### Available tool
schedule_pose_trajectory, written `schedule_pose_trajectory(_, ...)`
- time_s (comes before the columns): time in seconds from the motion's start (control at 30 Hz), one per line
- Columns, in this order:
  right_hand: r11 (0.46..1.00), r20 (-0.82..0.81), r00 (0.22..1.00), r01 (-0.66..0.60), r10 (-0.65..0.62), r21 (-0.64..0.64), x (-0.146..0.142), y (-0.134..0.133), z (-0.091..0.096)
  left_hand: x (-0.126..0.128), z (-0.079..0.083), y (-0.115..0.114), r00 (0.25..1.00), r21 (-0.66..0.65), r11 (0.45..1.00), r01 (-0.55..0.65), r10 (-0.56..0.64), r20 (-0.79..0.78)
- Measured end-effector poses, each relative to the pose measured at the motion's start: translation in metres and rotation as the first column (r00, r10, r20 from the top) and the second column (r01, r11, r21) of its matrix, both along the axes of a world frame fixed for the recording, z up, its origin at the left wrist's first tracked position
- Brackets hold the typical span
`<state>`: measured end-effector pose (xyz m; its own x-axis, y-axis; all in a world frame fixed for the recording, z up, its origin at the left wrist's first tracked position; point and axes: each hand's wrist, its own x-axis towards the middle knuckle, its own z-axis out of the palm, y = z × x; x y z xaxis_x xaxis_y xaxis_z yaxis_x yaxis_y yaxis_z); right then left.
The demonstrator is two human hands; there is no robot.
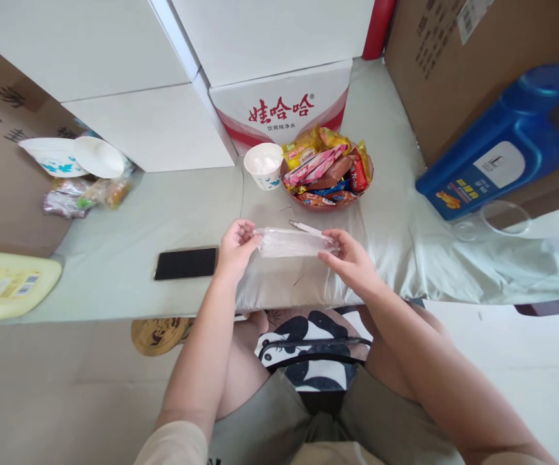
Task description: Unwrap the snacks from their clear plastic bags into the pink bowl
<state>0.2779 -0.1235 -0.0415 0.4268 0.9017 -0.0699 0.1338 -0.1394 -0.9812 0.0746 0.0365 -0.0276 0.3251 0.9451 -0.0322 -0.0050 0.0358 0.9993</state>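
Note:
A clear plastic bag (291, 243), folded into a narrow strip, stretches between my two hands above the cloth-covered table. My left hand (238, 248) pinches one end between thumb and fingers. At the other end, my right hand (349, 258) is closed on the bag, thumb toward me. Just behind the bag lies a slim white tool with a metal tip (305, 227), partly hidden by it; its kind is unclear. A black phone (186, 263) lies flat to the left of my left hand. Beyond the hands stand a white paper cup (263, 166) and a bowl of wrapped snacks (326, 169).
White boxes (146, 126) and a water carton (284, 106) line the back. At right are a blue bottle (497, 145) and a clear plastic cup (505, 218). Paper cups (99, 157), wrapped packets (85, 196) and a yellow bottle (10, 284) are at left.

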Motion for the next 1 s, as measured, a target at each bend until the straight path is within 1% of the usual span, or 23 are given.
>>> schedule_pose_trajectory(0.03, 0.999, 0.052, 0.998, 0.033, -0.035, 0.028, 0.002, 0.000, 0.000, 0.001, 0.003, -0.004, 0.998, -0.052, 0.997, 0.059, -0.058, 0.021)
schedule_pose_trajectory(0.1, 0.988, 0.167, 0.979, 0.100, -0.119, 0.113, 0.006, 0.000, 0.002, 0.002, 0.009, -0.012, 0.983, -0.148, 0.972, 0.181, -0.172, 0.071)
schedule_pose_trajectory(0.13, 0.982, 0.220, 0.966, 0.103, -0.138, 0.160, 0.008, -0.001, 0.004, 0.002, 0.011, -0.015, 0.970, -0.183, 0.954, 0.236, -0.221, 0.098)
schedule_pose_trajectory(0.17, 0.978, 0.266, 0.956, 0.071, -0.123, 0.198, 0.010, -0.002, 0.007, 0.003, 0.013, -0.018, 0.956, -0.212, 0.935, 0.285, -0.262, 0.130)
schedule_pose_trajectory(0.2, 0.975, 0.304, 0.950, 0.003, -0.072, 0.222, 0.012, -0.004, 0.010, 0.003, 0.015, -0.020, 0.940, -0.235, 0.913, 0.332, -0.299, 0.164)
schedule_pose_trajectory(0.27, 0.955, 0.341, 0.931, -0.209, 0.128, 0.211, 0.011, -0.009, 0.015, 0.004, 0.017, -0.023, 0.904, -0.268, 0.869, 0.417, -0.365, 0.224)
schedule_pose_trajectory(0.33, 0.907, 0.313, 0.882, -0.404, 0.352, 0.118, 0.005, -0.013, 0.019, 0.006, 0.018, -0.024, 0.870, -0.288, 0.827, 0.483, -0.417, 0.263)
schedule_pose_trajectory(0.37, 0.886, 0.283, 0.859, -0.460, 0.427, 0.059, 0.001, -0.014, 0.020, 0.008, 0.017, -0.024, 0.860, -0.292, 0.815, 0.501, -0.428, 0.279)
schedule_pose_trajectory(0.4, 0.873, 0.238, 0.849, -0.487, 0.472, 0.008, -0.003, -0.014, 0.020, 0.010, 0.016, -0.023, 0.857, -0.291, 0.815, 0.502, -0.421, 0.298)
schedule_pose_trajectory(0.47, 0.879, 0.081, 0.875, -0.476, 0.477, -0.038, -0.011, -0.012, 0.021, 0.014, 0.012, -0.024, 0.867, -0.282, 0.840, 0.463, -0.363, 0.341)
schedule_pose_trajectory(0.5, 0.895, -0.018, 0.895, -0.446, 0.446, -0.029, -0.014, -0.010, 0.021, 0.017, 0.010, -0.025, 0.870, -0.283, 0.850, 0.445, -0.334, 0.363)
schedule_pose_trajectory(0.53, 0.917, -0.116, 0.911, -0.400, 0.396, -0.007, -0.016, -0.007, 0.021, 0.020, 0.007, -0.027, 0.864, -0.295, 0.843, 0.450, -0.328, 0.382)
schedule_pose_trajectory(0.57, 0.939, -0.200, 0.919, -0.343, 0.338, 0.013, -0.017, -0.004, 0.021, 0.023, 0.005, -0.030, 0.852, -0.317, 0.817, 0.482, -0.352, 0.389)
schedule_pose_trajectory(0.6, 0.958, -0.259, 0.924, -0.284, 0.280, 0.023, -0.018, -0.001, 0.020, 0.026, 0.003, -0.034, 0.834, -0.346, 0.775, 0.529, -0.400, 0.379)
schedule_pose_trajectory(0.63, 0.972, -0.292, 0.929, -0.232, 0.228, 0.022, -0.019, 0.002, 0.019, 0.029, 0.001, -0.038, 0.815, -0.377, 0.727, 0.573, -0.462, 0.349)
schedule_pose_trajectory(0.67, 0.981, -0.309, 0.932, -0.195, 0.188, 0.011, -0.020, 0.005, 0.017, 0.031, 0.000, -0.041, 0.804, -0.403, 0.696, 0.594, -0.513, 0.300)
schedule_pose_trajectory(0.7, 0.985, -0.319, 0.934, -0.173, 0.163, -0.003, -0.020, 0.007, 0.015, 0.033, -0.001, -0.044, 0.807, -0.419, 0.693, 0.586, -0.543, 0.231)
schedule_pose_trajectory(0.77, 0.986, -0.339, 0.929, -0.166, 0.149, -0.021, -0.022, 0.010, 0.012, 0.035, -0.001, -0.047, 0.834, -0.409, 0.745, 0.527, -0.547, 0.077)
schedule_pose_trajectory(0.8, 0.986, -0.352, 0.924, -0.164, 0.147, -0.018, -0.022, 0.010, 0.011, 0.035, 0.000, -0.048, 0.846, -0.391, 0.774, 0.498, -0.532, 0.026)
schedule_pose_trajectory(0.83, 0.988, -0.366, 0.920, -0.156, 0.142, -0.007, -0.023, 0.010, 0.011, 0.035, 0.001, -0.048, 0.855, -0.375, 0.792, 0.483, -0.518, 0.007)
schedule_pose_trajectory(0.87, 0.990, -0.380, 0.916, -0.139, 0.133, 0.011, -0.023, 0.010, 0.011, 0.035, 0.003, -0.047, 0.861, -0.364, 0.798, 0.480, -0.507, 0.022)
schedule_pose_trajectory(0.93, 0.993, -0.396, 0.911, -0.106, 0.114, 0.043, -0.022, 0.009, 0.013, 0.033, 0.006, -0.045, 0.866, -0.358, 0.793, 0.493, -0.487, 0.115)
schedule_pose_trajectory(1.0, 0.992, -0.390, 0.913, -0.108, 0.125, 0.064, -0.021, 0.008, 0.015, 0.031, 0.009, -0.043, 0.862, -0.354, 0.786, 0.507, -0.464, 0.204)
